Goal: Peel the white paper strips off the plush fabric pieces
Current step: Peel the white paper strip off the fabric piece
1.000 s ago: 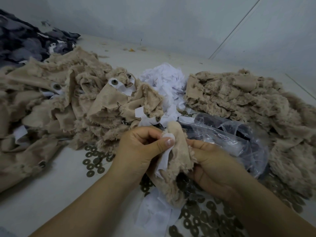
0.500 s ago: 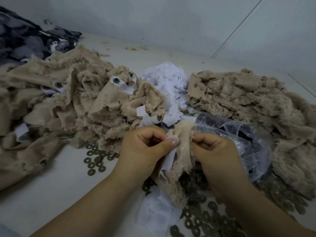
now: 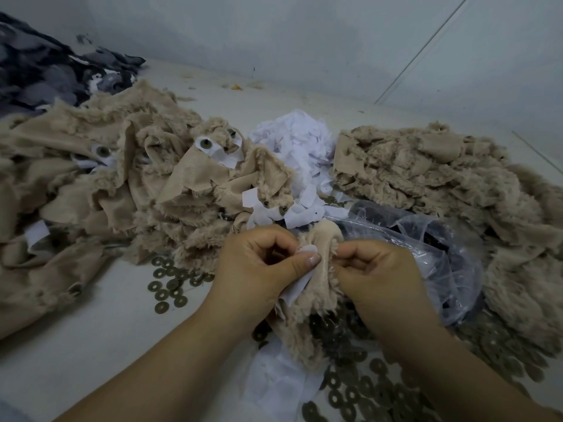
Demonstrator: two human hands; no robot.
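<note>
Left hand [image 3: 259, 269] pinches the strip [image 3: 297, 286] under its thumb; right hand [image 3: 376, 275] grips the plush piece [image 3: 316, 303], low centre. Best to hold the fabric taut and pull the strip low and steady so it comes off whole. Pale tabletop [image 3: 91, 345] strewn with washers [image 3: 166, 286]; fabric heaps at 9 and 3 o'clock, peeled paper [image 3: 292, 138] at 12, blank wall [image 3: 304, 32] behind.

The tan cloth [image 3: 310, 287] is fuzzy on one side and smooth on the other. The white paper strip [image 3: 297, 289] looks matt. The plastic bag [image 3: 441, 260] is clear and shiny, and the little rings [image 3: 170, 284] look like dull metal.
</note>
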